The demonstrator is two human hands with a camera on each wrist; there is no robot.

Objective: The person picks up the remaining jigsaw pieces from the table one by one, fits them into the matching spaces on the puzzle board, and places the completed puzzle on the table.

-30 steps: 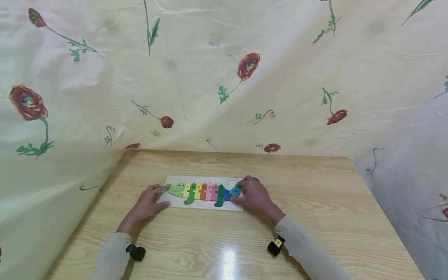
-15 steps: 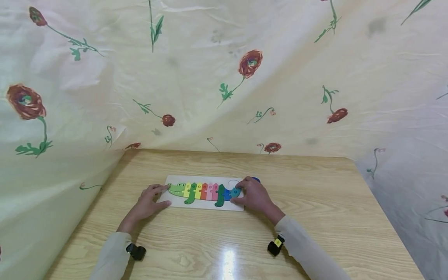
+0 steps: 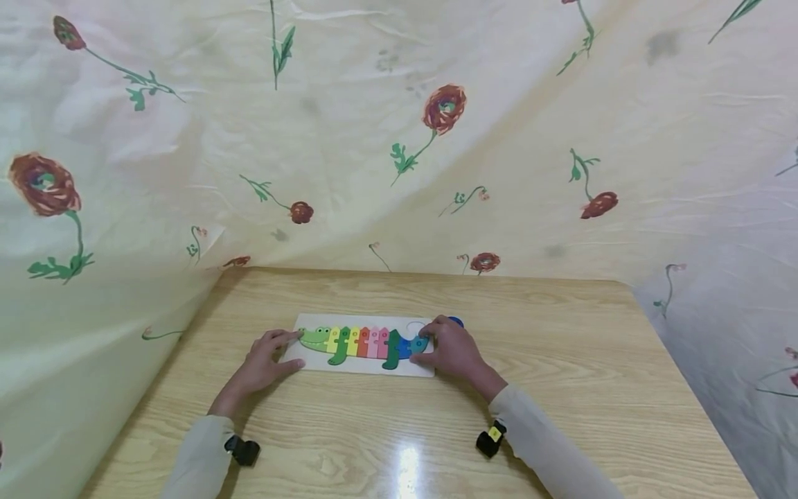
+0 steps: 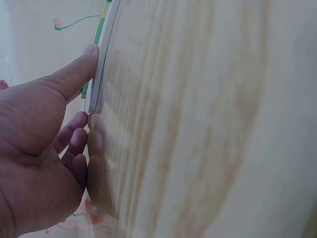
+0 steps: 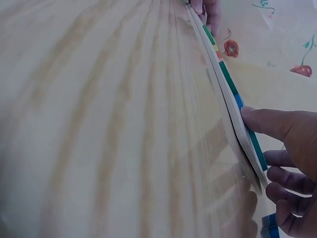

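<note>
A white puzzle board (image 3: pixel 358 367) lies on the table, bearing a crocodile made of coloured pieces. Its light green head piece (image 3: pixel 314 339) is at the left end, and a blue piece (image 3: pixel 404 347) sits near the right end. My right hand (image 3: pixel 458 350) pinches a teal puzzle piece (image 3: pixel 420 344) beside the blue one, thumb at the near side and fingers at the far side. At the left end, my left hand (image 3: pixel 264 362) rests thumb and fingertips on the board. In the left wrist view, that thumb (image 4: pixel 81 69) presses the board's edge.
A dark blue object (image 3: pixel 456 321), partly hidden behind my right hand, lies on the table just beyond the board. The wooden table (image 3: pixel 349 430) meets a flowered cloth (image 3: pixel 349 173) at the back and sides.
The teal piece has moved slightly down and now sits close against the blue piece. Both hands stay almost in place.
</note>
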